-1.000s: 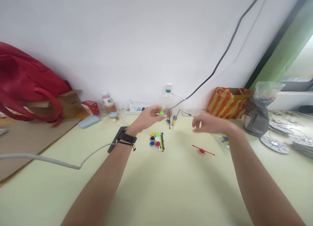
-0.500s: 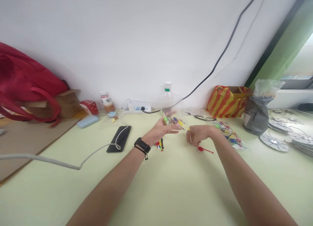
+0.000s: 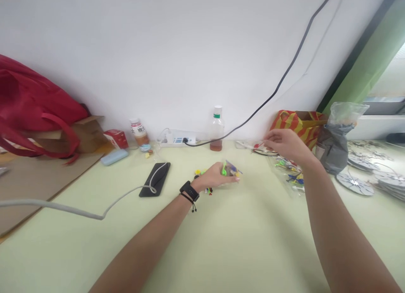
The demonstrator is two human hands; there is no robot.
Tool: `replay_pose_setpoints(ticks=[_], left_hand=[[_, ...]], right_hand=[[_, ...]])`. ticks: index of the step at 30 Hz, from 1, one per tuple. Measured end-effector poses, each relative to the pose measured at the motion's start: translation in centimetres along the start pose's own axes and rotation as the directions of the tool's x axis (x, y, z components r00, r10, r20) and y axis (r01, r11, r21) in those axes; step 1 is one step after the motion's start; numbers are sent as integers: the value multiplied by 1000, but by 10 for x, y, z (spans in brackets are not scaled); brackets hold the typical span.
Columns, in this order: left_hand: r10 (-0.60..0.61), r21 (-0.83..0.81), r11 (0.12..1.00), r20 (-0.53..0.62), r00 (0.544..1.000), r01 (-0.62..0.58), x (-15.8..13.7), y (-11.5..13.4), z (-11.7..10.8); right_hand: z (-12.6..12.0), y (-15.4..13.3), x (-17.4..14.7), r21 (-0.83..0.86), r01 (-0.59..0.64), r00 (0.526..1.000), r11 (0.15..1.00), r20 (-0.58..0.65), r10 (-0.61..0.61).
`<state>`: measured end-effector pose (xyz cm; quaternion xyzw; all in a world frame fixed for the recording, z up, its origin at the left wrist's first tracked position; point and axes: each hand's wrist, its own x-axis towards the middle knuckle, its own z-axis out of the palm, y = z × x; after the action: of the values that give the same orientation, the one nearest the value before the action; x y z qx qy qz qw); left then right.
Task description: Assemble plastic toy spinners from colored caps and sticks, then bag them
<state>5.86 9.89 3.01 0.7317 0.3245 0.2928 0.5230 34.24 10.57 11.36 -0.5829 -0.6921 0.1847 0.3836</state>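
Observation:
My left hand point(image 3: 217, 174) is closed around a clear plastic bag point(image 3: 233, 169) of small green, blue and yellow plastic pieces, just above the table. Under and beside that wrist lie small coloured plastic pieces point(image 3: 198, 172), partly covered by the hand. Farther back on the right, my right hand point(image 3: 281, 143) reaches over a flat clear packet near the wall. A slim red plastic piece point(image 3: 257, 145) shows at its fingertips, seemingly pinched there; blur hides the exact contact. Below this hand, another clear bag point(image 3: 292, 174) of coloured pieces lies on the table.
A bottle with brown liquid point(image 3: 216, 132) and a power strip point(image 3: 177, 139) stand by the wall. A black phone point(image 3: 154, 180) with a cable lies left. A striped bag point(image 3: 286, 120), a grey bag point(image 3: 332, 147) and flat discs point(image 3: 354, 185) are at right.
My right hand has lifted from the table and moved back and right, and the red piece has left its spot on the table. My left hand has lowered slightly toward me with its bag.

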Motion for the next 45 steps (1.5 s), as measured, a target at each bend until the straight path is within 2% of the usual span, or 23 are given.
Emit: replay_pose_setpoints(ticks=[3, 5, 9, 11, 14, 17, 21, 23, 25, 28, 33, 38, 41, 45], left_hand=[[-28, 73, 997, 61, 998, 23, 0, -4, -1], [-36, 91, 995, 57, 998, 31, -1, -4, -2], [-64, 134, 989, 13, 998, 62, -2, -2, -4], [-69, 144, 988, 27, 997, 64, -2, -2, -4], [-69, 154, 986, 38, 997, 63, -1, -4, -4], [-59, 155, 987, 47, 997, 51, -1, -5, -3], [-55, 139, 989, 53, 997, 47, -2, -2, -2], [-48, 121, 992, 61, 997, 41, -3, 2, -1], [-32, 109, 994, 77, 996, 24, -5, 5, -1], [-16, 115, 993, 126, 992, 2, -5, 8, -2], [-51, 11, 999, 172, 984, 50, -1, 5, -8], [-27, -41, 998, 205, 978, 36, -2, 7, -14], [12, -65, 998, 258, 966, 5, -4, 12, -14], [25, -106, 994, 263, 964, 3, -4, 14, -13]], right_hand=[[-7, -21, -7, 20, 69, 970, 997, -236, -63], [-12, -38, -14, 61, 139, 934, 988, -339, -110], [-19, -67, -31, 163, 307, 882, 938, -419, -216], [-20, -77, -39, 205, 341, 895, 917, -370, -250], [-15, -88, -43, 207, 318, 938, 925, -213, -275], [-2, -93, -40, 99, 287, 957, 953, -84, -279], [22, -95, -35, -110, 289, 957, 951, 66, -283], [33, -94, -32, -156, 287, 953, 945, 148, -265], [42, -91, -30, -162, 282, 937, 946, 258, -235], [47, -85, -28, -181, 281, 884, 942, 430, -181], [33, -85, -32, -230, 214, 879, 949, 469, -85], [30, -88, -36, -187, 112, 806, 976, 591, 20], [35, -88, -36, -153, 104, 764, 983, 645, 20], [38, -89, -37, -105, 129, 743, 986, 669, -26]])
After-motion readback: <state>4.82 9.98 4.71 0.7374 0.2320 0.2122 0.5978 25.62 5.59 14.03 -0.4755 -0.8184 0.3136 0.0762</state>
